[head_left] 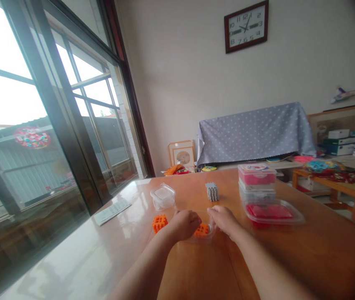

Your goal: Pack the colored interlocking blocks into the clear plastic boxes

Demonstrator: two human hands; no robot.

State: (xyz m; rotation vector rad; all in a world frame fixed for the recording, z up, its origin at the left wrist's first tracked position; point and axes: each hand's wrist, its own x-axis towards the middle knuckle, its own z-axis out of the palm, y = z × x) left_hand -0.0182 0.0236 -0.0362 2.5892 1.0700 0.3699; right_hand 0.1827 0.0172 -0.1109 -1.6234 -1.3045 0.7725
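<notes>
The clear tub (209,236) faced up between the two hands, which were apart. I couldn't tell its long side. The right hand (224,219) pinched its edge at two o'clock; the left hand (184,225) curled over ten o'clock, its grip hidden. An orange piece (201,230) lay inside. At two o'clock, the box (256,179) had a blurry label. The wall clock (246,26) said 12, 3, 6.

Forearms (147,264) outstretched; left grip (184,225) curled
</notes>
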